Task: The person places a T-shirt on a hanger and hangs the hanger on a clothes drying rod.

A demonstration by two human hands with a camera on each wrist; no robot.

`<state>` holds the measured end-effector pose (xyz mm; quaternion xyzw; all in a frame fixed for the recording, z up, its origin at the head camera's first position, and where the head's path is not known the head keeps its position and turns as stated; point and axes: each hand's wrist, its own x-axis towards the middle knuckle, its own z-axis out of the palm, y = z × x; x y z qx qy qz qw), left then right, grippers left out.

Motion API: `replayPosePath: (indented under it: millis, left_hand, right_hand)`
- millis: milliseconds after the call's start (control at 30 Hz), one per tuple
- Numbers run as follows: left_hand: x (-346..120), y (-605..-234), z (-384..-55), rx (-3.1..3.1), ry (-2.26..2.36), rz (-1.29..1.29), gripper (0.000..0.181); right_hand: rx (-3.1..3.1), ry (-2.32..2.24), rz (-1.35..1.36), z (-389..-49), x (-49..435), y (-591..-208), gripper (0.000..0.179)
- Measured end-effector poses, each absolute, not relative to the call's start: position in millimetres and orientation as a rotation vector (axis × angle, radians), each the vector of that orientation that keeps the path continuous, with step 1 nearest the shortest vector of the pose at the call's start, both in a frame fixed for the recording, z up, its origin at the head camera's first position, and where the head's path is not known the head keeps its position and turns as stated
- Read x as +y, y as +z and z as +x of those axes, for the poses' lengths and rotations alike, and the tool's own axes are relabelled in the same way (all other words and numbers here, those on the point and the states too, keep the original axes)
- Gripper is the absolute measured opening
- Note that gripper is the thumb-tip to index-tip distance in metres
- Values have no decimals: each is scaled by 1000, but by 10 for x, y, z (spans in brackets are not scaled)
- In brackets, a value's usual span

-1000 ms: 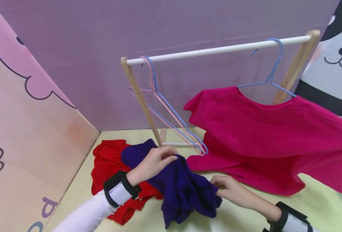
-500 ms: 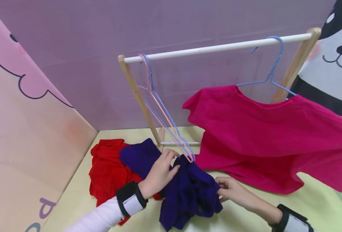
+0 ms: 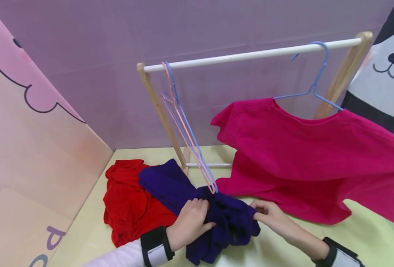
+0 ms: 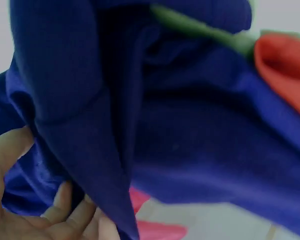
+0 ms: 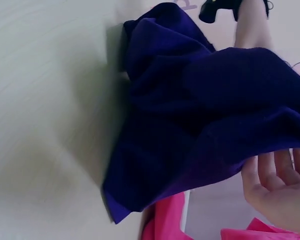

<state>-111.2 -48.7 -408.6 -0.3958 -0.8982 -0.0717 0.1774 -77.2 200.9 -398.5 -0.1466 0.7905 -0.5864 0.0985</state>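
Observation:
A crumpled dark purple garment (image 3: pixel 223 218) lies partly gathered in front of the rack. My left hand (image 3: pixel 191 222) lies over its left part in the head view, the thumb spread away from the fingers. In the left wrist view, the thumb and fingertips (image 4: pixel 65 200) touch the garment's folds. My right hand (image 3: pixel 272 218) pinches its right edge between thumb and fingers. The right wrist view shows this edge lifted, with the fingers (image 5: pixel 270 172) partly hidden behind the cloth. Pink and blue hangers (image 3: pixel 188 137) hang together just behind, their low ends overlapping the purple cloth in the head view.
A rack with a white rail (image 3: pixel 250 56) and wooden posts stands behind. At its right, a bright pink T-shirt (image 3: pixel 304 148) hangs on a blue hanger (image 3: pixel 314 87). A red garment (image 3: pixel 133 207) lies heaped on the pale yellow table (image 3: pixel 83 230) at left, partly under the purple one.
My left hand has let go of the purple garment's top edge, spread its fingers, and moved down and right onto the cloth. The hangers have swung left. My right hand keeps its pinch.

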Motion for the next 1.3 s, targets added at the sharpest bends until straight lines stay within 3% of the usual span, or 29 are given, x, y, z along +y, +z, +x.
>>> replayPosePath:
  millis: [200,367,567,767,900,1067,1300]
  left_hand:
    - [-485,-4168,-1185,-2633,-281,-1115,26]
    - [-550,-4119,-1232,-2687,-637,-1166,11]
    - [-731,-3865,-1274,-2701,-1237,-1075,11]
    - [-848,-3371,-1222,-2687,-1644,-871,10]
    - [-935,-3336,-1287,-2680,-1839,-812,9]
    - [-974,-3264,-1261,-2707,-1922,-821,15]
    - [-960,-3282,-1238,-2686,-1842,-857,14]
  right_hand:
    - [2326,-1719,-433,-755,2024,-3942,7]
    - [2384,-1719,-343,-754,2129,-3867,14]
    - [2370,-1854,-296,-777,2359,-3670,21]
    - [2514,-1803,-440,-775,2589,-3367,21]
    - [2645,-1694,-486,-735,2723,-3171,18]
    - [2840,-1548,-448,-678,2844,-3093,19]
    - [2821,-1530,-711,-686,2745,-3181,16]
